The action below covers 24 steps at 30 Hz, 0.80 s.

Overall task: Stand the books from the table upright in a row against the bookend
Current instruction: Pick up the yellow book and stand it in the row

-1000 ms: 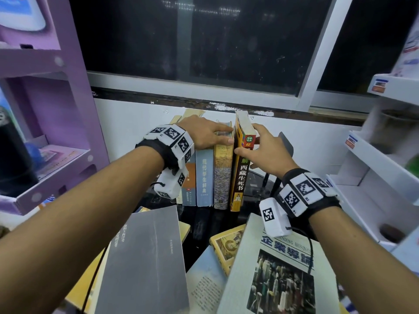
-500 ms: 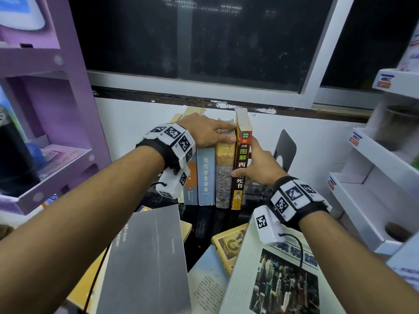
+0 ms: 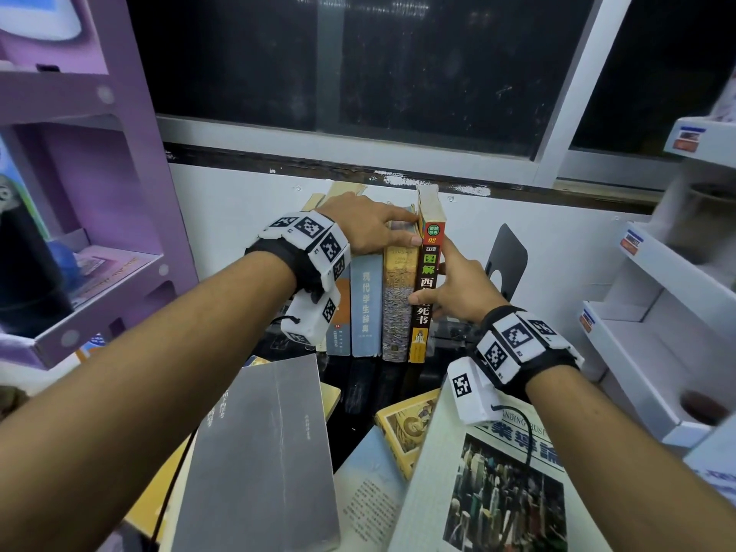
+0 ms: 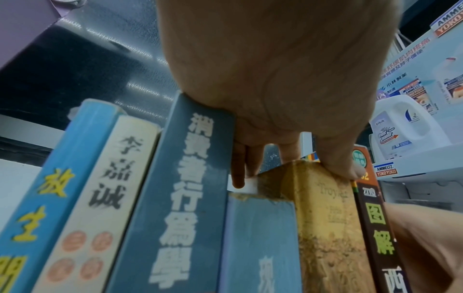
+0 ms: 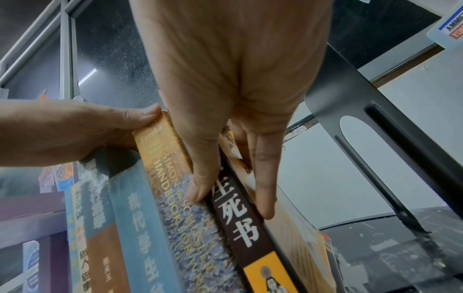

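A row of upright books stands against the white wall. The dark brown book (image 3: 428,268) (image 5: 240,228) is at its right end, upright beside the gold book (image 3: 398,304) (image 4: 323,228). My right hand (image 3: 458,288) (image 5: 238,79) pinches the brown book at mid-height, thumb on the spine's left edge and fingers on the right cover. My left hand (image 3: 370,229) (image 4: 275,79) lies flat over the tops of the blue book (image 3: 364,308) and the gold book, thumb on the gold book's top. The black bookend (image 3: 506,253) (image 5: 375,99) stands apart to the right of the row.
Several books lie flat at the table's front: a grey book (image 3: 263,452), a yellow illustrated book (image 3: 406,428) and a large white one (image 3: 498,492). A purple shelf unit (image 3: 99,272) stands at the left and white display shelves (image 3: 657,312) at the right.
My right hand slid from the brown book's top down to its middle. The book went from tilted to upright against the gold one. The left hand stayed on the book tops.
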{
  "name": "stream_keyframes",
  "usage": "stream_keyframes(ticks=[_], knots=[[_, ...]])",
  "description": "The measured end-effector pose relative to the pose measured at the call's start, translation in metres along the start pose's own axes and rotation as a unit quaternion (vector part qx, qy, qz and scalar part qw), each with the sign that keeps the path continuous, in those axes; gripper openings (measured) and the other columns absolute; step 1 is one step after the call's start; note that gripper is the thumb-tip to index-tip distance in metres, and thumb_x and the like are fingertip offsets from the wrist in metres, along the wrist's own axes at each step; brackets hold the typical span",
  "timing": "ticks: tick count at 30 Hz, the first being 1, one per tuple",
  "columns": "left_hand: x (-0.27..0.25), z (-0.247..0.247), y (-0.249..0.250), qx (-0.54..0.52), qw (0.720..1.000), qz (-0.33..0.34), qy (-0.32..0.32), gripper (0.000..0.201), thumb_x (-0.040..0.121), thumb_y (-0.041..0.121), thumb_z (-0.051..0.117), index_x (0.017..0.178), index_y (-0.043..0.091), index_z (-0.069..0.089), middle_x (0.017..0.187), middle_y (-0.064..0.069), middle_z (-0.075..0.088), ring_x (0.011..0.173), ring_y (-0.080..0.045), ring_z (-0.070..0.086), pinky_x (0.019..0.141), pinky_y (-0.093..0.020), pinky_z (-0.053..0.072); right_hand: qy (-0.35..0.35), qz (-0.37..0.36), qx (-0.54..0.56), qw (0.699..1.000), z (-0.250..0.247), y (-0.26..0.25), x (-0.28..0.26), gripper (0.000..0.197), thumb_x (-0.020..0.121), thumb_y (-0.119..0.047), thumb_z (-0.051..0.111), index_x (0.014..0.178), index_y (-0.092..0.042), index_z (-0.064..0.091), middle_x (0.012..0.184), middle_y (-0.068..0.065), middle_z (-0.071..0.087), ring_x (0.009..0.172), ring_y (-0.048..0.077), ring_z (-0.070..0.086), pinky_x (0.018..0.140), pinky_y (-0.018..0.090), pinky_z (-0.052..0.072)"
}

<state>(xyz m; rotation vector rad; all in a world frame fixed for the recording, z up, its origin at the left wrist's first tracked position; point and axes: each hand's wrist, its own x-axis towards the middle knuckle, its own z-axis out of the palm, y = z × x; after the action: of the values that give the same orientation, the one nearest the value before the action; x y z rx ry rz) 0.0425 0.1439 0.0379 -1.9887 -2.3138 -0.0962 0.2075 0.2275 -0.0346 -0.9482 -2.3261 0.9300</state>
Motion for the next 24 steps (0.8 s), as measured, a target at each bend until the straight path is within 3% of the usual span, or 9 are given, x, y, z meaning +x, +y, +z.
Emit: stream_keyframes(ticks=[8,13,17,20,24], knots=[[0.0,0.001,0.0,-0.014,1.0,-0.002,0.019,0.066,0.084,0.076,0.031,0.143,0.047,0.031,0.145,-0.002,0.047,0.126,-0.028,0.047,0.096,-0.037,0.037,-0.004,0.005,-0.034,0.999,0.002,0.0,0.002,0.099,0.074,-0.012,0.083,0.142,-0.045,0.019,0.109,0.012,0.064,0.085,0.03,0.069,0.06,0.045,0.062],[0.001,0.003,-0.003,-0.042,0.999,0.005,0.033,0.064,0.084,0.076,0.035,0.14,0.046,0.038,0.146,0.002,0.046,0.129,-0.025,0.045,0.1,-0.039,0.035,-0.008,0.015,-0.035,0.999,-0.004,-0.005,-0.003,0.094,0.076,-0.013,0.081,0.144,-0.036,0.021,0.112,0.007,0.065,0.09,0.027,0.069,0.067,0.044,0.062],[-0.002,0.002,-0.001,-0.045,0.998,0.013,0.043,0.06,0.087,0.07,0.038,0.139,0.039,0.044,0.142,0.0,0.05,0.126,-0.024,0.047,0.101,-0.04,0.037,0.001,0.015,-0.064,0.998,-0.012,-0.012,-0.01,0.082,0.08,-0.02,0.078,0.144,-0.023,0.028,0.119,0.005,0.062,0.101,0.02,0.063,0.072,0.03,0.056],[-0.007,0.002,0.001,-0.066,0.996,0.016,0.059,0.055,0.089,0.064,0.042,0.135,0.036,0.048,0.14,-0.001,0.052,0.125,-0.023,0.048,0.103,-0.041,0.037,-0.001,0.015,-0.072,0.997,-0.017,-0.017,-0.014,0.083,0.08,-0.023,0.078,0.146,-0.021,0.026,0.127,0.008,0.06,0.118,0.022,0.057,0.091,0.043,0.054],[-0.021,0.005,0.006,-0.087,0.991,0.028,0.097,0.045,0.09,0.053,0.051,0.129,0.031,0.054,0.134,-0.002,0.055,0.12,-0.023,0.05,0.101,-0.042,0.04,-0.006,0.022,-0.091,0.996,-0.023,-0.024,-0.024,0.083,0.08,-0.026,0.078,0.146,-0.023,0.028,0.132,0.008,0.057,0.12,0.024,0.056,0.097,0.047,0.05]])
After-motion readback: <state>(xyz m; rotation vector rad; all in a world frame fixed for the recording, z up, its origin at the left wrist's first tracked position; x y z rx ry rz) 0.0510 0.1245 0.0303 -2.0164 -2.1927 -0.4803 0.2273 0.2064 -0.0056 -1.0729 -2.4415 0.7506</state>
